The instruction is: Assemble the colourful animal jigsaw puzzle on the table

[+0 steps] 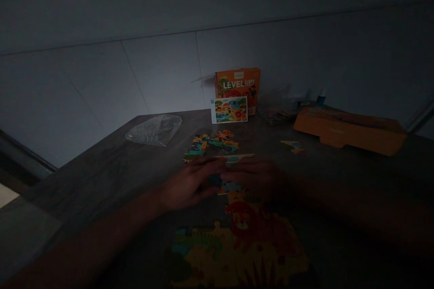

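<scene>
My left hand and my right hand meet over the middle of the table, fingers bent around a puzzle piece whose pale edge shows just past the fingertips. Dim light and blur hide exactly where each finger grips. Grey-blue puzzle pieces show under the hands. Closer to me lies a joined part of the puzzle, with a red lion and a green crocodile on yellow ground. Beyond my left hand are joined pieces and another small cluster.
A picture card leans against an orange puzzle box at the back. An orange box part lies at right, near loose pieces. A clear plastic bag lies at left; more plastic wrapping sits behind.
</scene>
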### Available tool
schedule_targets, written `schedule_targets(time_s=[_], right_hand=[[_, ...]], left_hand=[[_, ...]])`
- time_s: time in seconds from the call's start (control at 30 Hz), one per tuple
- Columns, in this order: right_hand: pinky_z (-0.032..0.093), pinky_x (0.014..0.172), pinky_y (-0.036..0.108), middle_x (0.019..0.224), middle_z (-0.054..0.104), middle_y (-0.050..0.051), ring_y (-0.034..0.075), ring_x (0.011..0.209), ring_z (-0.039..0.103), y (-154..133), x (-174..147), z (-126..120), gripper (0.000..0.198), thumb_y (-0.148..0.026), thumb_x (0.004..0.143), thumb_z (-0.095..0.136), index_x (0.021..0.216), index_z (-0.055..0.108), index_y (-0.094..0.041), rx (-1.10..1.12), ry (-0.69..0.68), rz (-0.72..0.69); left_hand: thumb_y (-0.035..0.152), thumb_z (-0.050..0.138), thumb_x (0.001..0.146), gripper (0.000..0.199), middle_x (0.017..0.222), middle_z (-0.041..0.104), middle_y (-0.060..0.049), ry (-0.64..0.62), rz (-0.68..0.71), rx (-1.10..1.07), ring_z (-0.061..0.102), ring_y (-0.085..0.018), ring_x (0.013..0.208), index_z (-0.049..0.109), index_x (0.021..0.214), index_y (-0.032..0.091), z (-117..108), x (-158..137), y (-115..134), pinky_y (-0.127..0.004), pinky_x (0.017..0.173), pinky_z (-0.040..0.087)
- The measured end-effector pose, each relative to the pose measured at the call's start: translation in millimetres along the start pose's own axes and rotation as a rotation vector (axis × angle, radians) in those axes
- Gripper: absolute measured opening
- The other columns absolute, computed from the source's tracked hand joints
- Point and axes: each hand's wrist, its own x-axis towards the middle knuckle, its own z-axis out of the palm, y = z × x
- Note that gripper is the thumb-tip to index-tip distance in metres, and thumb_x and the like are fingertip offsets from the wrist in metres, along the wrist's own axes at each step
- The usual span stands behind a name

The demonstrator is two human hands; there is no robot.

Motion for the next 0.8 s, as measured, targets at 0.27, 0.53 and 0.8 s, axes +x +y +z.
schedule_targets(time_s=[0.27, 0.53, 0.8], right_hand=[[0.06, 0.079, 0.032, 0.11, 0.075, 0.012, 0.019, 0.093, 0.073, 7, -4, 5, 0.041, -0.024, 0.104, 0.048, 0.145, 0.051, -0.017, 0.019, 0.065, 0.185], [0.051, 0.105, 0.047, 0.148, 0.051, 0.022, 0.029, 0.134, 0.052, -4, 0, -2, 0.078, -0.016, 0.088, 0.051, 0.16, 0.021, -0.01, 0.121, -0.128, 0.18], [0.058, 0.087, 0.038, 0.122, 0.058, 0.016, 0.023, 0.108, 0.06, 4, -1, 6, 0.05, -0.008, 0.094, 0.043, 0.143, 0.048, -0.016, 0.124, -0.02, 0.204]], left_hand=[[0.038, 0.057, 0.104, 0.059, 0.126, 0.071, -0.008, 0.103, 0.057, -0.014, 0.064, -0.027, 0.121, 0.029, 0.155, 0.027, -1, 3, 0, -0.047, 0.103, 0.053], [0.044, 0.059, 0.101, 0.051, 0.132, 0.064, -0.012, 0.065, 0.019, -0.039, 0.062, -0.027, 0.124, 0.042, 0.145, 0.024, 1, 2, 4, -0.047, 0.104, 0.054], [0.034, 0.057, 0.102, 0.049, 0.138, 0.059, -0.012, 0.002, 0.015, -0.057, 0.058, -0.027, 0.129, 0.041, 0.147, 0.025, 0, 2, 7, -0.045, 0.107, 0.052]])
